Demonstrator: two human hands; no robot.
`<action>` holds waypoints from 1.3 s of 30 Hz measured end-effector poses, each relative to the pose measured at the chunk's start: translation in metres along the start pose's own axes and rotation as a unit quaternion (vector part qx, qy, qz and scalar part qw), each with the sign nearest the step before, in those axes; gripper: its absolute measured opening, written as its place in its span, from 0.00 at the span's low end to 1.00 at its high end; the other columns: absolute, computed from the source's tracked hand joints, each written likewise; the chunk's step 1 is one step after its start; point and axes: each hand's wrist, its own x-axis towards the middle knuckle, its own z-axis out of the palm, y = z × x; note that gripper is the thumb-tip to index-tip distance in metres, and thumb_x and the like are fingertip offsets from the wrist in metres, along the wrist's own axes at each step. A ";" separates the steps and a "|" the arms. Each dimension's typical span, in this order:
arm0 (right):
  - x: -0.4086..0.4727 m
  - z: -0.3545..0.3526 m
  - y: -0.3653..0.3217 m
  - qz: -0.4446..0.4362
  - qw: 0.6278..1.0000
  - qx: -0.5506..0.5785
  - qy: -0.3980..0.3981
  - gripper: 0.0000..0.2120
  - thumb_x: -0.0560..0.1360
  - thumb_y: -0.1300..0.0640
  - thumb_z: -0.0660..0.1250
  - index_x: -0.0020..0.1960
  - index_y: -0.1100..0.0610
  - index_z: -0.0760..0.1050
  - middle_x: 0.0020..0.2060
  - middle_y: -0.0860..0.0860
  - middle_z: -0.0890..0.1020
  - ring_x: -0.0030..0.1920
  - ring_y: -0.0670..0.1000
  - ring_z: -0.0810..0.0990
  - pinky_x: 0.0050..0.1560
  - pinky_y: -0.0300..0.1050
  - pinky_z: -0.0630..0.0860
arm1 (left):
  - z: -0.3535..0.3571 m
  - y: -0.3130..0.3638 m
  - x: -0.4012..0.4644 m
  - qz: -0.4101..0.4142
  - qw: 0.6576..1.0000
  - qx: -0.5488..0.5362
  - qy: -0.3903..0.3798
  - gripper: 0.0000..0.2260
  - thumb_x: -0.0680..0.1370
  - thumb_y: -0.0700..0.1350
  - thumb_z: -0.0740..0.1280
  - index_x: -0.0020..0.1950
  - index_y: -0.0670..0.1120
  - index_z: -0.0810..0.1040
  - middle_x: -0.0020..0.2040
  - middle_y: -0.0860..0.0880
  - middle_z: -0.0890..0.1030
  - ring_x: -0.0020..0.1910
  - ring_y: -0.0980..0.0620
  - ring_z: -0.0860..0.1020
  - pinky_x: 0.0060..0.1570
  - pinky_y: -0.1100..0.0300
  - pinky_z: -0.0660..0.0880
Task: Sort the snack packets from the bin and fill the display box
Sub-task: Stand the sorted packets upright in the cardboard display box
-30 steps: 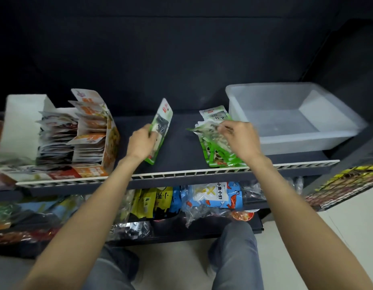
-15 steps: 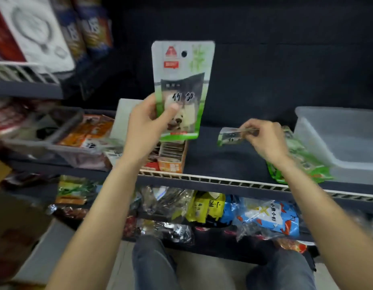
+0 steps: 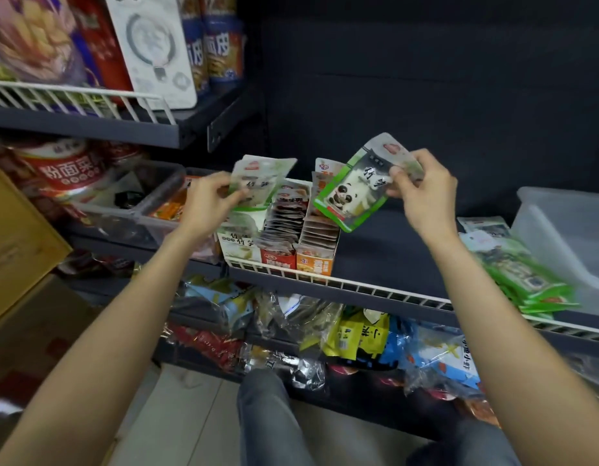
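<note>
Left hand (image 3: 209, 196) lowers a packet (image 3: 257, 183) into the display box (image 3: 244, 243); right hand (image 3: 426, 190) pinches another (panda-printed) (image 3: 352, 193).

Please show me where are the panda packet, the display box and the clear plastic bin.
panda packet (image 3: 353, 191), head view, on the panda picture.
display box (image 3: 314, 264), head view, on its orange front wall.
clear plastic bin (image 3: 560, 230), head view, on its left wall.

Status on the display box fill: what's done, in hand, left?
Done: the clear bin looks emptied, and the display box has its middle and right slots packed. In hand: the left hand lowers a green packet into the left slot; the right hand holds a panda packet. Left: the green pile on the shelf.
</note>
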 end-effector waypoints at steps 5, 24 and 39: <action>0.004 0.014 -0.017 0.004 0.998 0.059 -0.002 0.02 0.77 0.62 0.65 0.47 0.56 0.74 0.41 0.47 0.81 0.38 0.45 0.84 0.43 0.43 0.82 | -0.003 -0.019 -0.009 -0.081 0.994 0.037 -0.067 0.10 0.75 0.45 0.70 0.55 0.48 0.81 0.47 0.50 0.83 0.49 0.50 0.80 0.51 0.54 0.76; 0.007 0.178 -0.051 -0.220 0.925 -0.194 -0.243 0.06 0.76 0.63 0.63 0.51 0.56 0.75 0.39 0.54 0.82 0.37 0.55 0.79 0.39 0.50 0.77 | -0.026 -0.027 -0.033 0.166 0.954 0.234 -0.083 0.08 0.76 0.44 0.69 0.53 0.49 0.83 0.48 0.47 0.84 0.46 0.44 0.82 0.36 0.54 0.76; -0.005 0.134 -0.026 -0.147 0.922 -0.172 -0.314 0.12 0.77 0.56 0.66 0.60 0.53 0.78 0.52 0.49 0.83 0.52 0.46 0.80 0.55 0.46 0.77 | -0.016 0.000 -0.052 0.162 0.969 0.186 -0.003 0.12 0.77 0.50 0.61 0.52 0.49 0.83 0.46 0.51 0.84 0.46 0.48 0.81 0.38 0.57 0.76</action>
